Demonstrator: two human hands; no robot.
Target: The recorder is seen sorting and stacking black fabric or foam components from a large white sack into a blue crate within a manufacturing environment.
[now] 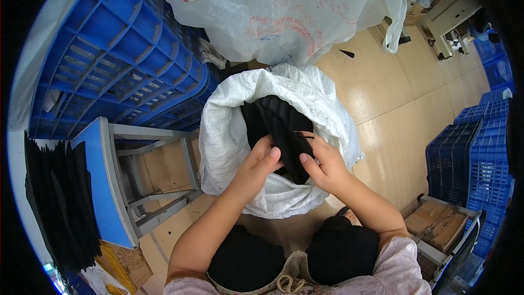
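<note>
Both of my hands are over the mouth of a white woven sack point(229, 98) that stands in front of my knees with its rim rolled outward. Between them I hold a folded piece of black fabric point(284, 125). My left hand point(265, 155) grips its left side, thumb on top. On its right edge my right hand point(322, 161) is closed, also with the thumb uppermost, and a short black strip pokes out by its fingers. More black cloth point(252, 123) lies inside the sack beneath. The fingers' undersides are hidden by the fabric.
Blue plastic crates point(125, 49) are stacked at the left, beside a blue-topped metal stool point(101, 180) and a stack of black pieces point(60, 202). A large translucent plastic bag point(284, 16) stands beyond the sack. More blue crates point(486, 153) and a cardboard box point(436, 221) are at the right.
</note>
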